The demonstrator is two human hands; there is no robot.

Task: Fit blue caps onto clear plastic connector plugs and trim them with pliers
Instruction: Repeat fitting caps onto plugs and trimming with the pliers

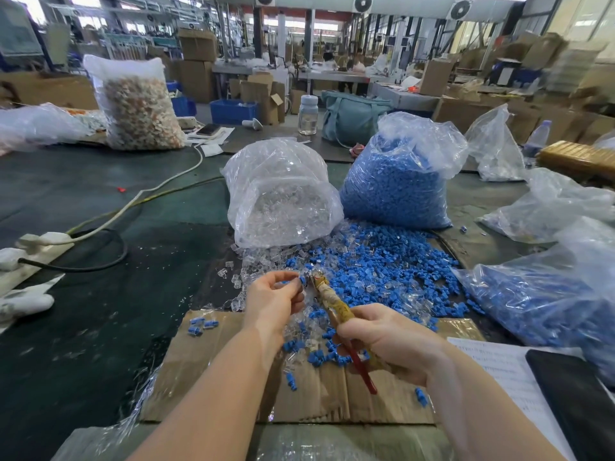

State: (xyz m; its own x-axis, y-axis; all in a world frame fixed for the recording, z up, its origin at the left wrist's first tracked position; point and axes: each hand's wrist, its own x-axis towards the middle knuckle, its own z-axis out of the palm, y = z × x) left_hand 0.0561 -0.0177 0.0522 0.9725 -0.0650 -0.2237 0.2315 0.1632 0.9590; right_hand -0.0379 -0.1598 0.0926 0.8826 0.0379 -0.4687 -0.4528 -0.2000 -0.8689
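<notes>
Both forearms enter from the lower edge, bare, and converge toward the centre of the view; the left forearm rises from lower left, the right from lower right. The left hand [271,299] is raised with the wrist bent slightly, fingers curled forward, thumb and fingertips pinching a small blue cap [302,280]. The right hand [382,341] sits lower and nearer the body, back of the hand upward, fingers wrapped round the handles of the pliers [332,306]; the two hands are near each other but not touching.
</notes>
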